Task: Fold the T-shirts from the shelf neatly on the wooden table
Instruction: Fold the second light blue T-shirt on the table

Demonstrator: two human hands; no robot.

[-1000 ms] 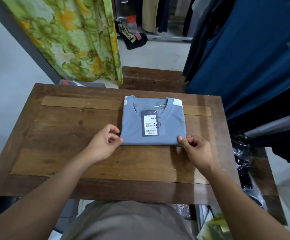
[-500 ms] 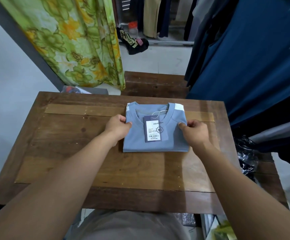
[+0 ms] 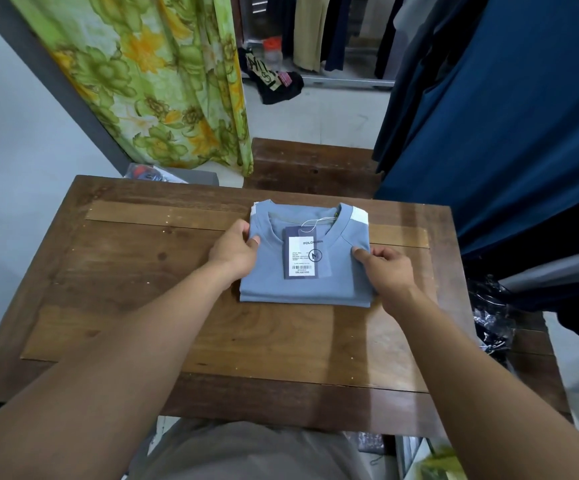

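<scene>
Surface (image 3: 149, 289): folded shirt (image 3: 302, 292) is laid.
Shirt: judged soft, light; best taken at sides.
Hands: sides are pinched by left hand (image 3: 234, 252), right hand (image 3: 386, 268).

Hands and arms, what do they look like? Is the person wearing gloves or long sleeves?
No gloves, no sleeves in view: the left hand and right hand are bare, and so are the left forearm and right forearm. I see no watch, bracelet or ring. Lower down, the person wears grey-brown clothing.
</scene>
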